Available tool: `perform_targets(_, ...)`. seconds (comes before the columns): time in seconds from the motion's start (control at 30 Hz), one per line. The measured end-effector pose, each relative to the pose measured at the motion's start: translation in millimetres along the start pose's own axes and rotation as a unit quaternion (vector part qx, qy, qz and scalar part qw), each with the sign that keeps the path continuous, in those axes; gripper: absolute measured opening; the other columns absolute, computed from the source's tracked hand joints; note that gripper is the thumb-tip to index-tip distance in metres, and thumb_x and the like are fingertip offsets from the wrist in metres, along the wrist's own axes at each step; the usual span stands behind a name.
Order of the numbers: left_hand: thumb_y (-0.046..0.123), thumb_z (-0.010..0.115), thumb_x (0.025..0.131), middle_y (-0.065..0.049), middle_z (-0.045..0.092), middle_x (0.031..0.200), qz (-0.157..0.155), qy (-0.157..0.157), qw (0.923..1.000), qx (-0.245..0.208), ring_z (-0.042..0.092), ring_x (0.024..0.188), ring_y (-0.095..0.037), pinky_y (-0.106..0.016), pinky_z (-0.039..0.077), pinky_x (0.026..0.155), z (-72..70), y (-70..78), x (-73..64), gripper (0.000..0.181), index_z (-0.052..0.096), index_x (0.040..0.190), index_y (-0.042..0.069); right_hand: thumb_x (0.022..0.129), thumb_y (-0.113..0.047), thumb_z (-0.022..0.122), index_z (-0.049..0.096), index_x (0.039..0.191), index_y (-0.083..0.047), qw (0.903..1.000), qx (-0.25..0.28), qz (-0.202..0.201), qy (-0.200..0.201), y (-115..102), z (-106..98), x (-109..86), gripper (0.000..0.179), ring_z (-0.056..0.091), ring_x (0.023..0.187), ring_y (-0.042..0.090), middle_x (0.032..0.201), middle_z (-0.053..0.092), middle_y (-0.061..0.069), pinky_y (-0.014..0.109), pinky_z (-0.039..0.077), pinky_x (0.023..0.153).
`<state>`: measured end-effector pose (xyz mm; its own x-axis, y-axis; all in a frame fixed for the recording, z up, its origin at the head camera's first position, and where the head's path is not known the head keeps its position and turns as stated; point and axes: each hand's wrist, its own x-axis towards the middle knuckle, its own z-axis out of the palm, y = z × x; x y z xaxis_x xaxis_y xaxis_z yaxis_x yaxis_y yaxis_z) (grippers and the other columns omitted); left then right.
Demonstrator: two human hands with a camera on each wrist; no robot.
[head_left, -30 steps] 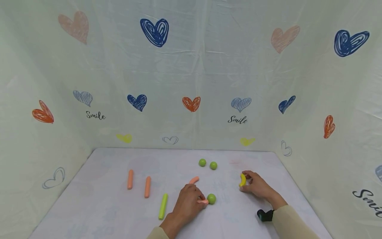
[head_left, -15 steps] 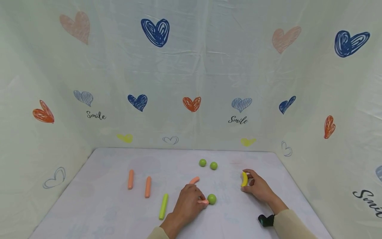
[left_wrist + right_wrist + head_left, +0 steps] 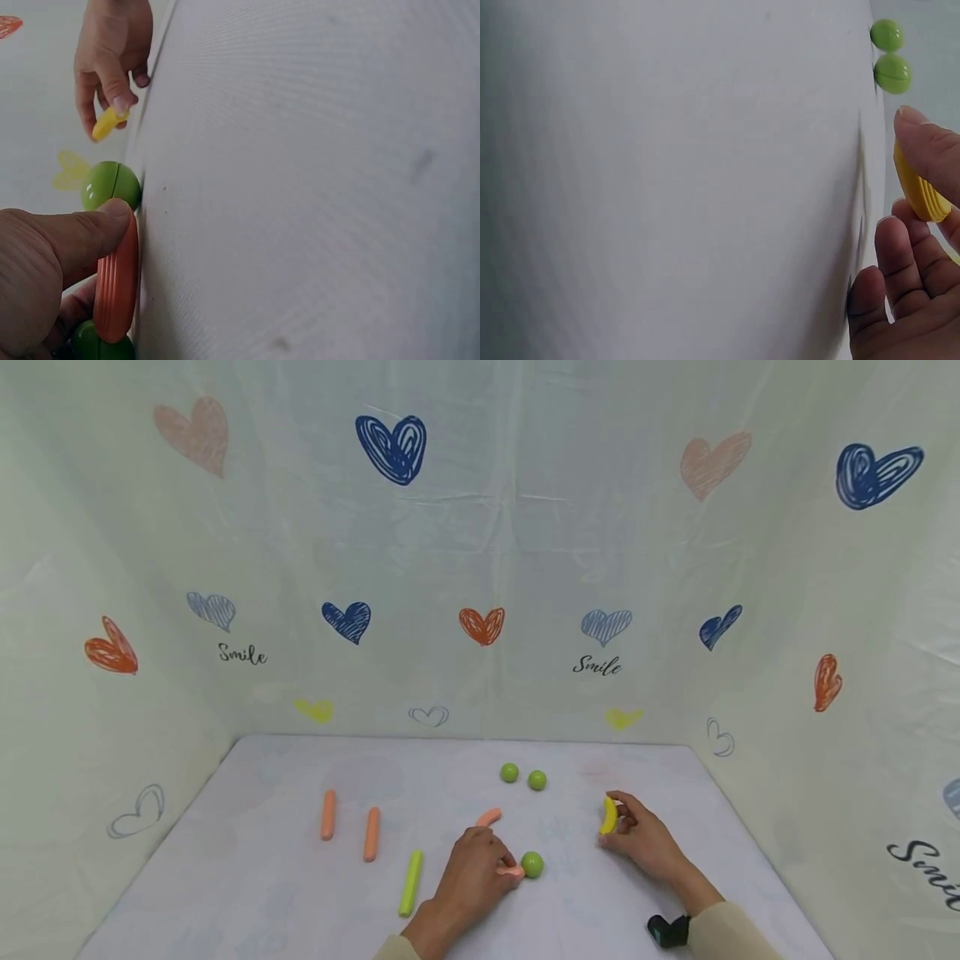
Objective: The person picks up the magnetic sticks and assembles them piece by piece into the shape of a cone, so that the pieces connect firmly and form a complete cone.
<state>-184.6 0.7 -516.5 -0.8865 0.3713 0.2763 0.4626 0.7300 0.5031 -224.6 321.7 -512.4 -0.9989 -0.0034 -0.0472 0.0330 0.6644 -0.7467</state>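
My left hand [image 3: 476, 868] pinches a salmon-orange curved piece [image 3: 116, 292] with ridged sides, close over the table. One end of that piece meets a green ball [image 3: 532, 864] on its right. Another green ball [image 3: 94, 345] shows at its other end in the left wrist view, hidden under the hand in the head view. My right hand [image 3: 648, 843] holds a yellow, banana-shaped ridged piece [image 3: 608, 816] between thumb and fingers, above the right part of the table. In the right wrist view the thumb covers part of this yellow piece [image 3: 915, 184].
Two green balls [image 3: 509, 772] sit toward the back. A second salmon curved piece [image 3: 489, 817] lies just beyond my left hand. To the left lie two salmon sticks [image 3: 328, 815] and a lime-green stick [image 3: 410, 883]. A patterned curtain [image 3: 487, 543] surrounds the white table [image 3: 247, 860].
The right hand shifts slightly right, then back left with the yellow piece. The left hand stays in place, gripping the salmon piece. The head view tilts up a little.
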Motion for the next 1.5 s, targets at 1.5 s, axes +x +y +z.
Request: perform_targets(1.5,0.034,0.091,0.083,0.015,0.062,0.086,-0.005,-0.018,0.9998,0.009,0.061,0.117,-0.019,-0.041,0.051,0.101,1.7,6.2,-0.4,0.015,0.081,0.084,0.024,0.09,-0.029,0.084,0.054,0.154,-0.009,0.9881,0.003,-0.095,-0.121,-43.8,61.3,-16.6,0.073,0.053,0.085,0.012,0.118,0.063,0.002,0.024,0.043,0.069)
